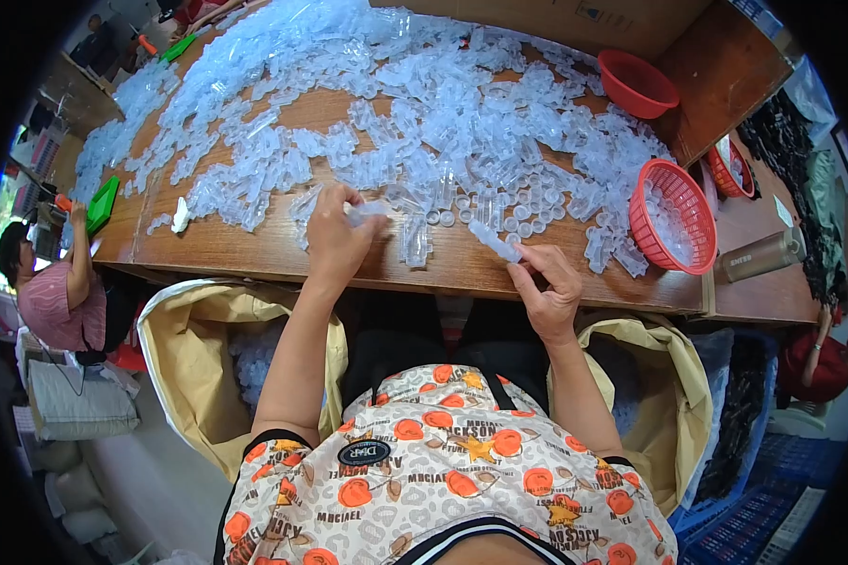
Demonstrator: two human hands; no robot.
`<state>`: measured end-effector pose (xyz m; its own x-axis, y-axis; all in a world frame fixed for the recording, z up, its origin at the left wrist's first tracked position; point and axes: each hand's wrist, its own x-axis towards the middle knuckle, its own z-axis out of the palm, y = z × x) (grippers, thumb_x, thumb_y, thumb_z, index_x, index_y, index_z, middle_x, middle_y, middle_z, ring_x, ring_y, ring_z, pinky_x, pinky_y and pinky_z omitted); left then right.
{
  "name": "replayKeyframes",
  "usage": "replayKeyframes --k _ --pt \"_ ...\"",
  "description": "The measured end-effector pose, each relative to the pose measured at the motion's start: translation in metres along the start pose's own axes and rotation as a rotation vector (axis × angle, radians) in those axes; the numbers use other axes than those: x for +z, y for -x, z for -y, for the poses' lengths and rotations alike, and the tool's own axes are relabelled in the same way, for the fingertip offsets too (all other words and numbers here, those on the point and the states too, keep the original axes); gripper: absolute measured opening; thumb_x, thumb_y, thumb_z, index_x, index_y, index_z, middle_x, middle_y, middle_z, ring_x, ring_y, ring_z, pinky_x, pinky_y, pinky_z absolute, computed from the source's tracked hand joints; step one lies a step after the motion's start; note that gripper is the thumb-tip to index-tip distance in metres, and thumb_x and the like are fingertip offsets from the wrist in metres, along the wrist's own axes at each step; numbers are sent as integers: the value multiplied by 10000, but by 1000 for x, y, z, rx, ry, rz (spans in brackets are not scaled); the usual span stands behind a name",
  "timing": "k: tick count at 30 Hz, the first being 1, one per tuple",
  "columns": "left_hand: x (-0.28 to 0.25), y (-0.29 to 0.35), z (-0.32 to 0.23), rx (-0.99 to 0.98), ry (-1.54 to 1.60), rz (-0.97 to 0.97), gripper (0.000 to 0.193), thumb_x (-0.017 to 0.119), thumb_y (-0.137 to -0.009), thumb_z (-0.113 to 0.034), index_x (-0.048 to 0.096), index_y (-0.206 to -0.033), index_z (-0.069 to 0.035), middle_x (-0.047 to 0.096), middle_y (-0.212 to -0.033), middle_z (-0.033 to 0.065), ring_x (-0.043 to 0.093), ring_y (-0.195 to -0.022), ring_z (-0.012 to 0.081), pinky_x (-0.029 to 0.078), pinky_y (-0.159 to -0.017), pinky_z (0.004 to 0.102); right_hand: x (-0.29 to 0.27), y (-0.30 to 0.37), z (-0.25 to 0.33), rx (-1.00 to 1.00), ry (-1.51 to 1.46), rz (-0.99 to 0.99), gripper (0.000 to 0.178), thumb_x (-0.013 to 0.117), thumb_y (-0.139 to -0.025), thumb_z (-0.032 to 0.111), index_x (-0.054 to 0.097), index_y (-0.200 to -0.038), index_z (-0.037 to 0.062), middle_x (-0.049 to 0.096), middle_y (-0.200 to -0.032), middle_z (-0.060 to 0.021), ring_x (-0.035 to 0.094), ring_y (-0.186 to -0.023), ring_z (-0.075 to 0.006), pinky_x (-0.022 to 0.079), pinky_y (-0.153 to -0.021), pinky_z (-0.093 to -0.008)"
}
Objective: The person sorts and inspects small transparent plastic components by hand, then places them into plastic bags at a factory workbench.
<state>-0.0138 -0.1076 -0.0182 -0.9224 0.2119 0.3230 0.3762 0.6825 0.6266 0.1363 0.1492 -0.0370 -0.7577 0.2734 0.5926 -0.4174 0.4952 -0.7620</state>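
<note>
Close to the table's front edge, my left hand (335,237) is closed around a clear plastic piece (369,209) whose end sticks out past the fingers. My right hand (550,287) pinches one end of a frosted, clear plastic tube (492,239), tilted up toward the left. Between the hands, clear rectangular plastic pieces (415,240) lie on the brown wooden table (283,247). Just beyond the tube sit several small round clear caps (526,224). A large heap of clear plastic parts (424,122) spreads behind both hands.
Red baskets (674,218) and a red bowl (637,85) stand at the right, near a metal bottle (761,256). Cloth-lined yellow sacks (193,367) hang open below the table edge. A cardboard box (556,24) closes off the back. A co-worker (61,292) sits at far left.
</note>
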Motion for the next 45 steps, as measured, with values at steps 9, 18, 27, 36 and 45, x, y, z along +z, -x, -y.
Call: replayKeyframes --k 9,18,27,36,45 --pt "15 28 -60 -350 1096 256 306 709 -888 -85 610 -1174 -38 650 -913 46 628 -633 86 470 -483 191 -6 -8 18 -201 33 -31 285 680 -793 -95 703 -1053 19 651 -959 -105 614 -736 -130 485 -596 -228" --pt "38 41 -88 -447 1534 709 438 585 -984 -200 500 -1355 15 613 -1242 118 614 -1100 211 528 -902 364 -5 -29 32 537 -435 148 164 632 -929 52 649 -1068 -33 620 -922 -4 565 -730 -36 443 -565 -183" --pt "47 55 -107 -276 1356 554 521 630 -952 -113 452 -1436 -42 626 -1224 70 617 -996 101 514 -912 265 13 -27 34 383 -151 -51 334 742 -844 38 633 -1147 -53 596 -953 -65 565 -709 -65 493 -548 -187" --pt "43 38 -96 -510 1406 722 430 597 -980 -202 533 -1386 -74 641 -1088 -8 590 -942 68 486 -859 248 6 -30 31 258 -45 -96 384 772 -805 21 655 -1169 -16 603 -1026 -91 618 -716 -96 546 -579 -212" --pt "48 43 -98 -488 1504 592 501 689 -903 -93 526 -1377 -68 632 -1190 36 607 -994 86 517 -816 233 6 -27 42 197 48 -26 456 781 -773 18 649 -1210 16 651 -977 -110 687 -765 -143 560 -613 -253"
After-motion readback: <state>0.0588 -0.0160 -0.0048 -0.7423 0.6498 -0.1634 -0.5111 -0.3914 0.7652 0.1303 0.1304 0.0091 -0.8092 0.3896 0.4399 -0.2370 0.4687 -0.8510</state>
